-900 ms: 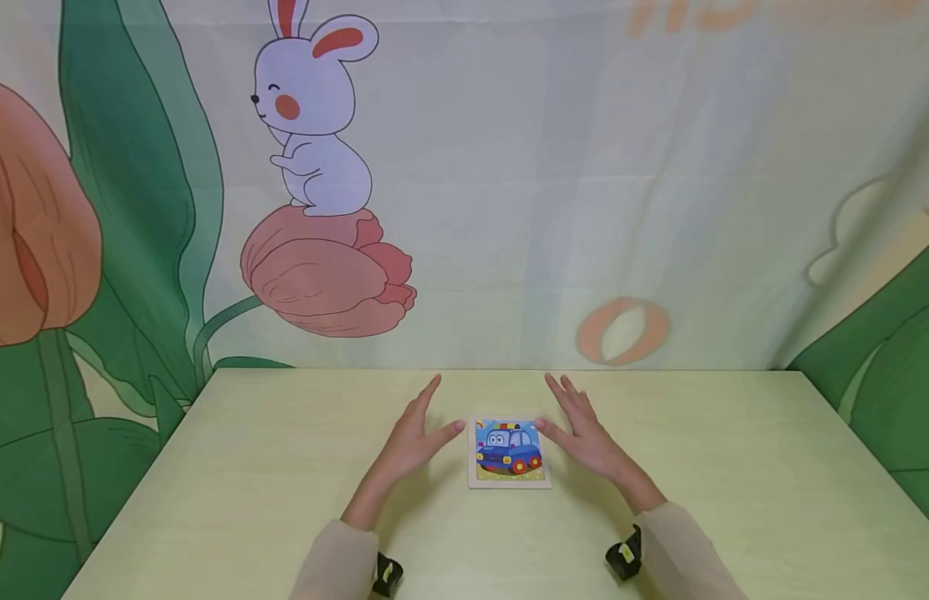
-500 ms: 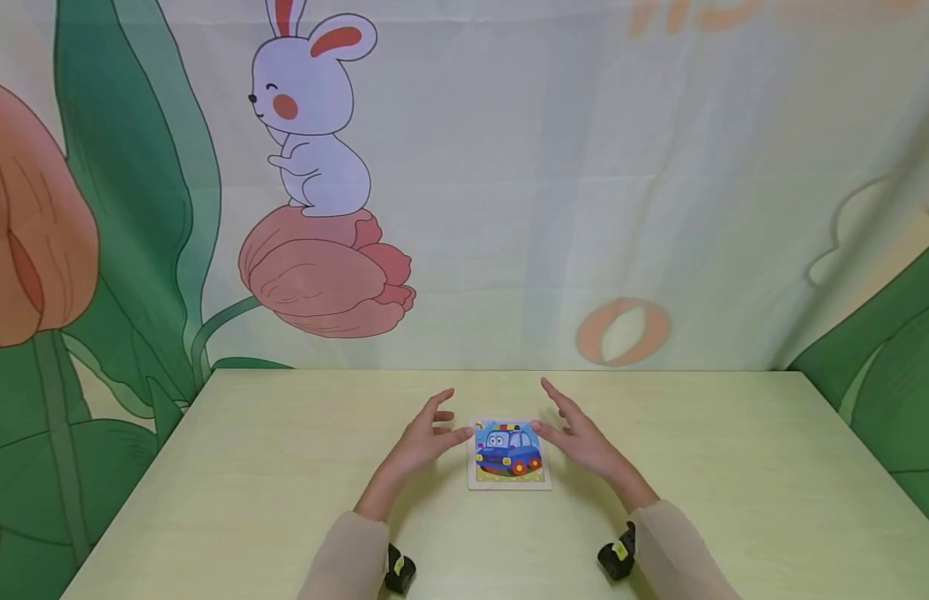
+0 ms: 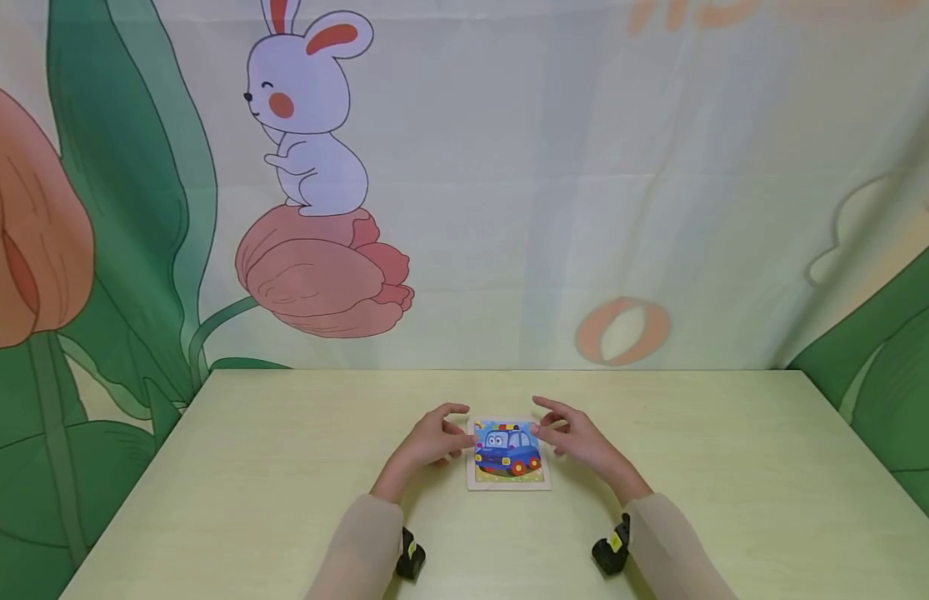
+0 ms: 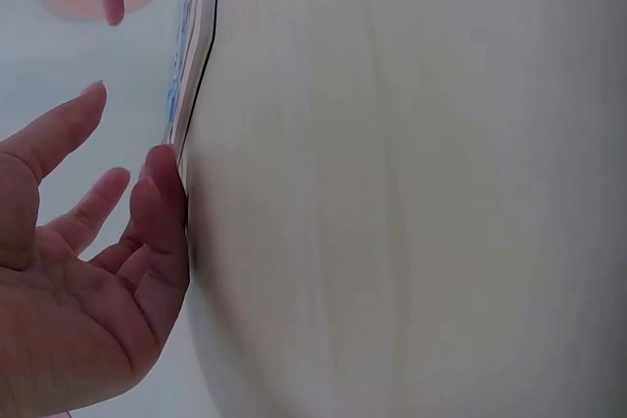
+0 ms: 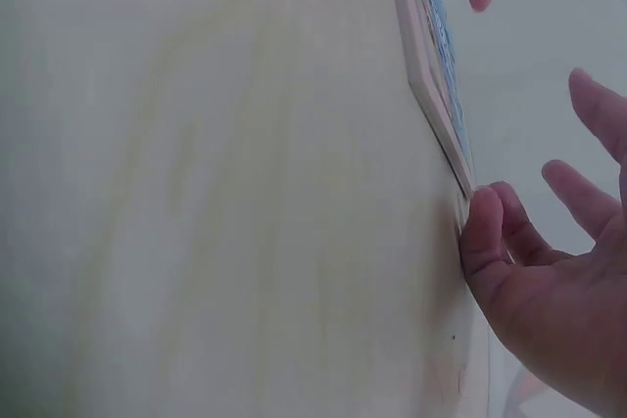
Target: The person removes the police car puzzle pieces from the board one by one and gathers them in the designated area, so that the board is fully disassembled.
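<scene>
While a picture board [image 3: 508, 457] lies flat, left hand [image 3: 430, 439] beside it, right hand [image 3: 581, 439] opposite, fingers [image 4: 71, 131] parted

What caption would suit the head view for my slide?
Left hand and right hand flank a framed blue-car picture on a pale table.

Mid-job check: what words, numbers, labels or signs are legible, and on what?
No word or number reads clearly.
Backdrop, top right: orange lettering, cut off and blurred.
Backdrop, lower right: orange ring, perhaps "O".
Car picture: marks on the front too small to read.
Yellow patches on black wrist cameras: too small to read.
</scene>
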Available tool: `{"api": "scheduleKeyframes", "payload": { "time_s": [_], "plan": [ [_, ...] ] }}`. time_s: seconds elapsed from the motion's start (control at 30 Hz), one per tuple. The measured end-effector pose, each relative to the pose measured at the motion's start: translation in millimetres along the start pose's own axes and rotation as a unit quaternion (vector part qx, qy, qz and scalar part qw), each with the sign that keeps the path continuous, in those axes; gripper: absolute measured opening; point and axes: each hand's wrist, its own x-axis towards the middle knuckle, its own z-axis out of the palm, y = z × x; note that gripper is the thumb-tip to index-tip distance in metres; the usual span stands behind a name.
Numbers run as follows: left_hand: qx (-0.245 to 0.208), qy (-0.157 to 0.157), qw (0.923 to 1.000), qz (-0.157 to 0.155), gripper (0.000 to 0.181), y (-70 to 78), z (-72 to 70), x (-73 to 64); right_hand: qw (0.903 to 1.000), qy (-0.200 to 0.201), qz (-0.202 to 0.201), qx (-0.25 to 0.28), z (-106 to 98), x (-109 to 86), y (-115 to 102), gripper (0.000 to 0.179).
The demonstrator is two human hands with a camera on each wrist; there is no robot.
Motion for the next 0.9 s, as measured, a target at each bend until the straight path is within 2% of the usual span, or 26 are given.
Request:
{"api": "scheduleKeyframes", "payload": {
  "time_s": [0.23,0.33,0.47,0.73,0.9],
  "plan": [
    [0.028,-0.003,0.9996,-0.001,0.047,1.2,0.9,4.6,0.9976,-0.013,-0.002,-0.069,4,8.0,4,0.049],
    [0.038,-0.003,0.9993,0.001,0.045,2.6,1.5,6.5,0.9945,-0.020,-0.014,-0.102,5,10.9,4,0.048],
    [0.066,0.004,0.9978,0.000,0.043,2.1,2.7,10.1,0.9897,-0.023,-0.011,-0.141,8,12.5,2,0.048],
    [0.131,0.028,0.9910,0.001,0.044,1.3,4.5,16.1,0.9839,-0.020,0.008,-0.177,14,11.1,-6,0.049],
    [0.146,0.034,0.9888,-0.001,0.044,4.8,5.6,14.8,0.9838,-0.014,0.005,-0.178,9,7.6,-5,0.049]
  ]
}}
